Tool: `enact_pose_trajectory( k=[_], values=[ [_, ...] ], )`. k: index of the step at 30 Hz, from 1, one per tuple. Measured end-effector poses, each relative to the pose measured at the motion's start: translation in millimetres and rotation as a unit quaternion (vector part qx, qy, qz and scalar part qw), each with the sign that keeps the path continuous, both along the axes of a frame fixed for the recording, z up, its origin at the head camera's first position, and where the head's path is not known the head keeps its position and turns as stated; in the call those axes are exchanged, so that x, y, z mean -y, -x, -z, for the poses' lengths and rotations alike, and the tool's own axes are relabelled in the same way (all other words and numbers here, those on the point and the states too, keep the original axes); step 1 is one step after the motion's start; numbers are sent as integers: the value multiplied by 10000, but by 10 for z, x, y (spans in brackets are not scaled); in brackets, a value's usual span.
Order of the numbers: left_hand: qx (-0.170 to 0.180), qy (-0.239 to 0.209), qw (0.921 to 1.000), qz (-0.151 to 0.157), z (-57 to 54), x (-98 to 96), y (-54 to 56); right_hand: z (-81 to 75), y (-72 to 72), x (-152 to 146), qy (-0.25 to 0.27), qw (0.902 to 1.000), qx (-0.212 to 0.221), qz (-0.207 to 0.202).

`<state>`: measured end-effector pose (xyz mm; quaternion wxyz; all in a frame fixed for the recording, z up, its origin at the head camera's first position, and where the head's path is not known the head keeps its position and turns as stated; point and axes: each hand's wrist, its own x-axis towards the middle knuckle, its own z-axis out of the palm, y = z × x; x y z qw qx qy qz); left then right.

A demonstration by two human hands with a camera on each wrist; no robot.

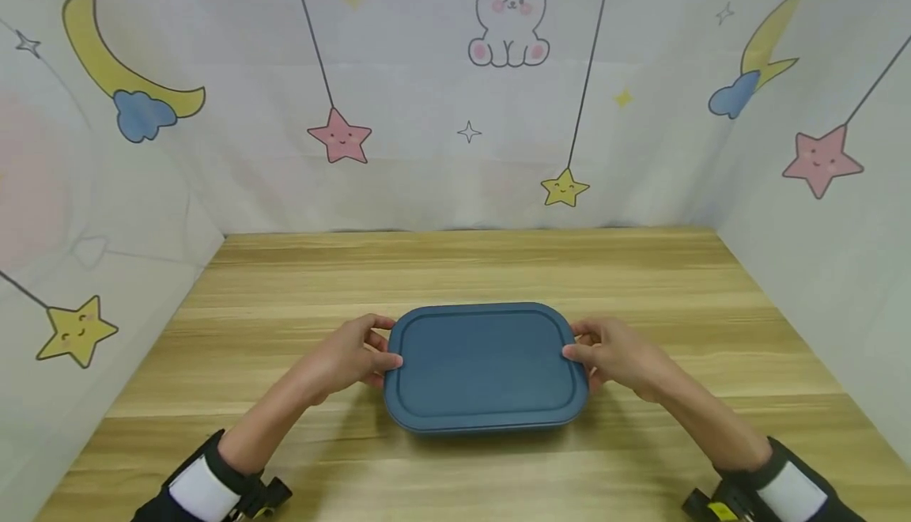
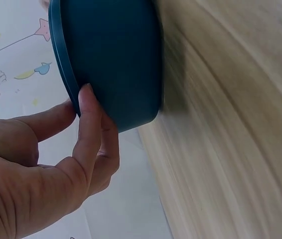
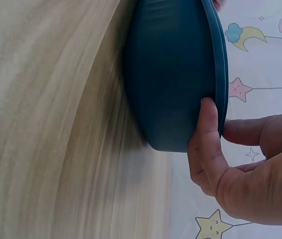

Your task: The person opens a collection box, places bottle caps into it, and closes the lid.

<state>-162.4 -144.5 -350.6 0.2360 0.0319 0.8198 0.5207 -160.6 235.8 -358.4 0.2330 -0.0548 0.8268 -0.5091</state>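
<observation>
A dark blue food container (image 1: 487, 364) with rounded corners and a rimmed lid lies between both hands, lid upward. At its left end my left hand (image 1: 359, 352) pinches the rim, thumb on the lid and fingers beneath the edge. My right hand (image 1: 622, 353) grips the opposite end the same way. The left wrist view shows the container's deep smooth side (image 2: 121, 59) below the lid's lip. From the right wrist, the container's side (image 3: 171, 74) appears just over the table; whether its base touches the wood I cannot tell. Its inside is hidden by the lid.
A wood-grain table (image 1: 470, 269) spreads under the container. White cloth walls (image 1: 427, 190) printed with stars, moons and a rabbit enclose the back and both sides. Dark wrist straps with small devices (image 1: 266, 498) sit on both forearms.
</observation>
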Motion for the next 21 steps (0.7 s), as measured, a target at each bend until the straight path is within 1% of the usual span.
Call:
enact_pose_trajectory(
  k=[5, 11, 16, 18, 21],
  values=[
    [31, 1, 10000, 24, -11, 4, -98, -7, -107, -12, 127, 9998, 169, 5],
    [107, -40, 9999, 106, -13, 3, -199, 12, -223, -29, 403, 9987, 277, -162],
    [124, -97, 9998, 89, -10, 12, -232, 14, -266, -19, 495, 9981, 329, -177],
    [127, -93, 9998, 94, -7, 20, -236, 16, -266, -21, 452, 9982, 349, -166],
    [56, 86, 9997, 206, -6, 41, -225, 19, -252, -41, 273, 9989, 323, -220]
  ],
)
